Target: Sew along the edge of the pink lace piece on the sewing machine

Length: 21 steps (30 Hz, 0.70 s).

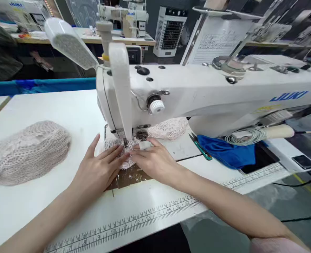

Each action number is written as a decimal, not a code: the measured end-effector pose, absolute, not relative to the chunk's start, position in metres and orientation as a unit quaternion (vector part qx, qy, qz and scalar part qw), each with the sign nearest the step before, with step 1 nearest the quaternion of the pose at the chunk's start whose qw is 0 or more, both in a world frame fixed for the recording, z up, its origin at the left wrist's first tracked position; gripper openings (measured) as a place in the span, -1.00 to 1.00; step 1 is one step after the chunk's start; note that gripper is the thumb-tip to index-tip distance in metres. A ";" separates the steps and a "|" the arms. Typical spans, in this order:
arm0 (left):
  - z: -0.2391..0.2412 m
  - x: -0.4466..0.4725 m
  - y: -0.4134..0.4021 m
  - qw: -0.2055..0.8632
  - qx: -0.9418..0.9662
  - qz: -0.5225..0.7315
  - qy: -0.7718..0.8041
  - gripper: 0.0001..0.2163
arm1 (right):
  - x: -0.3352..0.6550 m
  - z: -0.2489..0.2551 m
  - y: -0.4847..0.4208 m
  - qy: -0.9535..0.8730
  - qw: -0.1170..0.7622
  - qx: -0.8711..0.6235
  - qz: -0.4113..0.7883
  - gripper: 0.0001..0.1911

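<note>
Here I see the left hand (98,172) and right hand (154,162) spread flat, pinning the lace piece (118,149) between them under the needle (124,142).

Blue "JUKI" lettering stands on the arm of the white sewing machine (224,95) — the same brand shows faintly on a machine (15,10) at the far left. Along the surface's near edge runs a printed ruler (134,219) — numerals such as 15, 16, 17 are legible.

Both my forearms are bare, no sleeves showing; my left hand (98,172) wears nothing, and my right hand (155,161) has white tape wrapped round one fingertip
</note>
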<state>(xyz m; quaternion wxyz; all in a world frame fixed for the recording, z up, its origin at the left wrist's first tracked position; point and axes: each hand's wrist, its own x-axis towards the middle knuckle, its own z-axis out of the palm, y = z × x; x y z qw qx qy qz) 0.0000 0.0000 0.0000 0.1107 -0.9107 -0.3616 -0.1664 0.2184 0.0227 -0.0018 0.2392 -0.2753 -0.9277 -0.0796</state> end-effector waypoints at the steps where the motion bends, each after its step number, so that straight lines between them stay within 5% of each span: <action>1: -0.001 0.000 0.001 0.111 -0.909 -0.166 -0.367 -0.68 | 0.218 -0.001 0.024 -0.928 0.234 -0.277 -0.084 -0.74; 12: -0.007 -0.004 0.008 0.122 -0.903 -0.164 -0.378 -0.68 | 0.217 -0.007 0.034 -0.919 0.245 -0.285 -0.116 -0.71; 21: 0.005 0.002 0.020 -0.207 -0.816 -0.240 -0.483 -0.66 | 0.214 -0.004 0.038 -0.868 0.287 -0.392 0.105 -0.70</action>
